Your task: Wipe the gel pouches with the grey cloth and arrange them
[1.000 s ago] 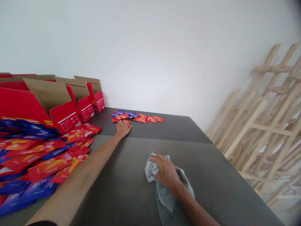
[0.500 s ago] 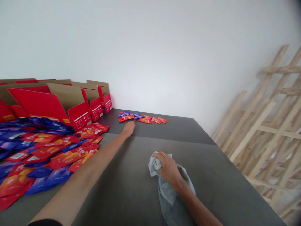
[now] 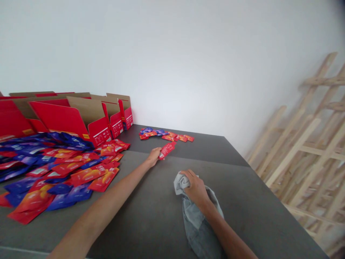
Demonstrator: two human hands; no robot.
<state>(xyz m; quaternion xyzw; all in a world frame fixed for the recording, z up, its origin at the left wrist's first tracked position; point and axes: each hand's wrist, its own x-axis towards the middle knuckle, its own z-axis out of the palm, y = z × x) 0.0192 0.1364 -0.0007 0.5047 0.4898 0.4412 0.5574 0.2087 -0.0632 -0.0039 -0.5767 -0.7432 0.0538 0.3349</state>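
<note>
My left hand (image 3: 154, 157) reaches out over the dark table and is closed on the near end of a red packet (image 3: 167, 150), whose printed side shows. Just beyond it lies a small group of red-orange and blue packets (image 3: 151, 133). Closer to me on the right, my right hand (image 3: 196, 187) grips the bunched top of a grey cloth (image 3: 198, 219), which hangs down over the tabletop under my forearm. Part of the cloth is hidden by that arm.
On the left a large heap of red and blue packets (image 3: 61, 169) spreads over the table (image 3: 151, 216). Behind it stand open red cardboard boxes (image 3: 60, 115) along the white wall. Wooden frames (image 3: 304, 154) lean at the right, past the table's edge.
My left hand has come back from the far packets and now holds up a red packet. The right hand stays on the cloth, slightly shifted. The view has turned a little left.
</note>
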